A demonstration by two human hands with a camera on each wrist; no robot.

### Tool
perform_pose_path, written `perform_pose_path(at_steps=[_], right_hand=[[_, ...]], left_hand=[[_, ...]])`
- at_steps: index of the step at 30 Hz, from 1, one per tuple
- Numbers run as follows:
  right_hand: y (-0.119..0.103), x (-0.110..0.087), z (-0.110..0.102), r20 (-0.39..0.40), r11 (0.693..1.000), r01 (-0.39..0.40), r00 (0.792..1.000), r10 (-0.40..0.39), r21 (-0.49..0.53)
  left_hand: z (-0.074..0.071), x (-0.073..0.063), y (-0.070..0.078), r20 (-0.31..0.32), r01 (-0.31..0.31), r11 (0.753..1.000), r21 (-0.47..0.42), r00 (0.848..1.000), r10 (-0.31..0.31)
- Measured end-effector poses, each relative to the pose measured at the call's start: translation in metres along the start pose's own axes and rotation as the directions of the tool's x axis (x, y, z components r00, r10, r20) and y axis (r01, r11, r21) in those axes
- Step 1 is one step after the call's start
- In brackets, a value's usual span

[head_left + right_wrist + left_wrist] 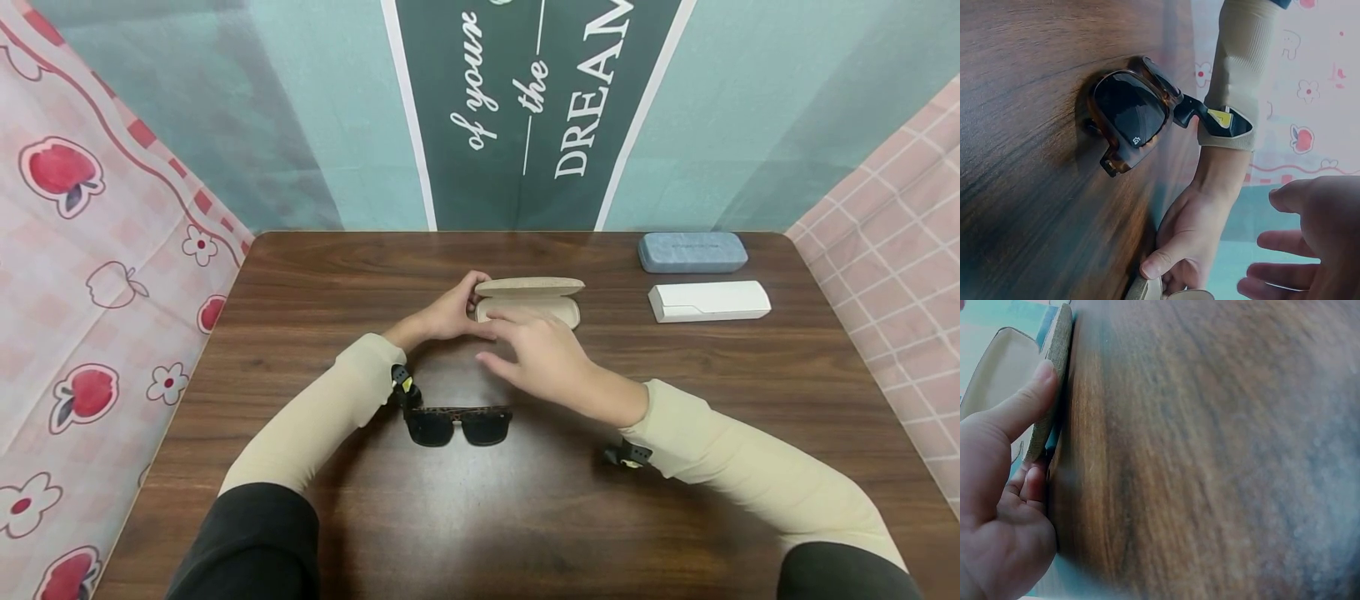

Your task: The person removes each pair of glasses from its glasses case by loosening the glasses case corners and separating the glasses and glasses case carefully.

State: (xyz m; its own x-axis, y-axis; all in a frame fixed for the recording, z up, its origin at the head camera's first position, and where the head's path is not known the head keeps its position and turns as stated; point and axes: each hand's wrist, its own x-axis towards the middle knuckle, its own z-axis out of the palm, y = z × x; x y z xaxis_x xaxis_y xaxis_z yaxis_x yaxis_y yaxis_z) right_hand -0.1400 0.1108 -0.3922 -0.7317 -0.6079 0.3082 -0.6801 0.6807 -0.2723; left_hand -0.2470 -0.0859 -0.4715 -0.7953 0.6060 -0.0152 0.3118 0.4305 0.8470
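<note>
L grip (447,315) holds rndd, woven-txtr beige case (530,286).

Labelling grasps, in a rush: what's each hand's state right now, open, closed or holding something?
Left hand: holding the open beige case at one end, thumb on its rim.
Right hand: open, holding nothing.

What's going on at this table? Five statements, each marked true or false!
1. The left hand grips an open, beige, woven-looking clamshell case. True.
2. Tortoiseshell sunglasses with dark lenses lie inside that case. False: they rest on the brown wooden table.
3. The right hand holds the sunglasses. False: it holds nothing.
4. A pale-blue, rounded case lies near the table's far edge. True.
5. The white, angular case lies left of the beige one. False: it's to the right.
</note>
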Motion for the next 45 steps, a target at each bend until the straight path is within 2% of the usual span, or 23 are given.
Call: perform_pose_path(at_steps=[12, 23, 31, 45], right_hand=[[0.005, 0.000, -0.003, 0.066, 0.999, 0.039, 0.997, -0.038, -0.016], [0.008, 0.000, -0.002, 0.158, 0.997, -0.022, 0.987, 0.032, -0.068], [0.015, 0.001, -0.002, 0.178, 0.992, -0.051, 0.982, 0.070, -0.114], [0.032, 0.007, -0.006, 0.212, 0.978, -0.165, 0.959, 0.189, -0.128]], left_hand=[[-0.001, 0.001, -0.001, 0.015, 0.020, 1.000, -0.002, 1.000, -0.020], [-0.002, 0.001, -0.002, 0.003, 0.057, 0.998, 0.030, 0.998, -0.057], [-0.001, 0.000, -0.001, 0.007, 0.036, 0.999, 0.002, 0.999, -0.036], [0.000, 0.001, -0.002, 0.010, 0.020, 1.000, -0.008, 1.000, -0.020]])
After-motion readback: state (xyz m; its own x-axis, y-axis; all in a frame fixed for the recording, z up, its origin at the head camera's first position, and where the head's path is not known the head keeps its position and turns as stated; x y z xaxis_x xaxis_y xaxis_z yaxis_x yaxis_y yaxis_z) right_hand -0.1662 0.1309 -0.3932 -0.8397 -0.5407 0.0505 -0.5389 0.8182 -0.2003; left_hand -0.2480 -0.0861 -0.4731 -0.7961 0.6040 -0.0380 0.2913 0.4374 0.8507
